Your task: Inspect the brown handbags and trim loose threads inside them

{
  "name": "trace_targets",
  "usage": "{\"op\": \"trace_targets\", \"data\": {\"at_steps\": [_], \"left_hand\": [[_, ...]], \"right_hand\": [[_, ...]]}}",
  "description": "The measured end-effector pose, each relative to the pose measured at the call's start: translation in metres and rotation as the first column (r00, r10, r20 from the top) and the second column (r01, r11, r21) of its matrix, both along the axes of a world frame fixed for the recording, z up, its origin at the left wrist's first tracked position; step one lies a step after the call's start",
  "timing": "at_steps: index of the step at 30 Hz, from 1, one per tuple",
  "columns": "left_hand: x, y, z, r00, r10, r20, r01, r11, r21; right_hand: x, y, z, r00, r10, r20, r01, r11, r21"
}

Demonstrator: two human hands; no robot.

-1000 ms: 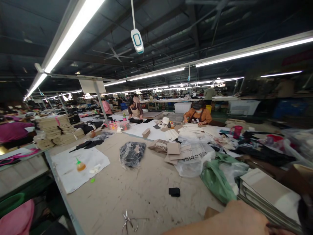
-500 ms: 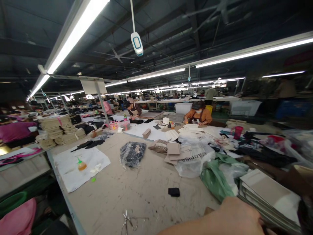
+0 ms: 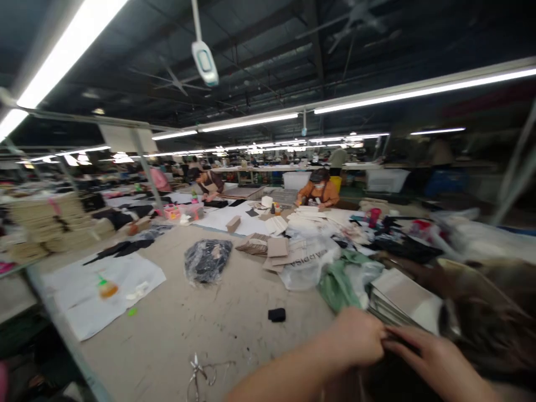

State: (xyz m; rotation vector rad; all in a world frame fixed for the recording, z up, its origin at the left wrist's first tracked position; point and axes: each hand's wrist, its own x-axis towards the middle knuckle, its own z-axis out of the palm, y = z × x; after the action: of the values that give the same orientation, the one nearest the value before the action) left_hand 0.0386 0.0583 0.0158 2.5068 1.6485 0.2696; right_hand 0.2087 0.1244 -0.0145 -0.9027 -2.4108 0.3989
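Observation:
At the lower right my left hand (image 3: 360, 338) is closed, its fingers curled down and mostly hidden. My right hand (image 3: 431, 352) meets it from the right, thumb and fingers pinched close to the left hand's fingertips. Dark material lies beneath both hands, but what they grip is too dark and blurred to make out. Just behind them is a stack of flat beige and white pieces (image 3: 404, 296). A green bag (image 3: 340, 282) lies beyond my left hand, and a small folded black piece (image 3: 277, 315) rests on the table to its left.
On the table (image 3: 176, 312) are scissors (image 3: 200, 373), a plastic-wrapped black bundle (image 3: 207, 259), a white sheet (image 3: 84, 301) with an orange bottle (image 3: 108, 288), and a printed clear bag (image 3: 307, 259). Two people work across it. Brown material (image 3: 489, 296) lies at right.
The view has swung right, shifting the scene leftward. My right hand has come into view beside my left hand, which now shows more of its forearm.

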Motion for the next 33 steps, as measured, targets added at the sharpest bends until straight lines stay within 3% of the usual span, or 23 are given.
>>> {"op": "trace_targets", "data": {"at_steps": [4, 7, 16, 24, 33], "left_hand": [[-0.005, -0.003, 0.004, 0.989, 0.095, 0.116, -0.096, 0.995, 0.003], [-0.008, 0.001, 0.003, 0.970, 0.120, 0.212, -0.116, 0.993, -0.029], [-0.009, 0.000, 0.005, 0.955, 0.118, 0.271, -0.098, 0.991, -0.087], [-0.013, -0.002, 0.011, 0.929, 0.059, 0.365, -0.008, 0.990, -0.139], [-0.008, -0.002, 0.012, 0.882, 0.238, 0.406, -0.200, 0.971, -0.134]], "right_hand": [[-0.006, -0.020, 0.029, 0.994, 0.053, 0.094, -0.040, 0.989, -0.143], [-0.006, -0.017, 0.036, 0.995, 0.062, 0.081, -0.046, 0.981, -0.187], [0.000, -0.012, 0.031, 0.988, 0.142, 0.068, -0.128, 0.976, -0.177], [-0.001, -0.005, 0.030, 0.989, 0.127, 0.079, -0.114, 0.981, -0.159], [-0.006, -0.002, 0.028, 0.992, 0.093, 0.091, -0.078, 0.985, -0.154]]}}
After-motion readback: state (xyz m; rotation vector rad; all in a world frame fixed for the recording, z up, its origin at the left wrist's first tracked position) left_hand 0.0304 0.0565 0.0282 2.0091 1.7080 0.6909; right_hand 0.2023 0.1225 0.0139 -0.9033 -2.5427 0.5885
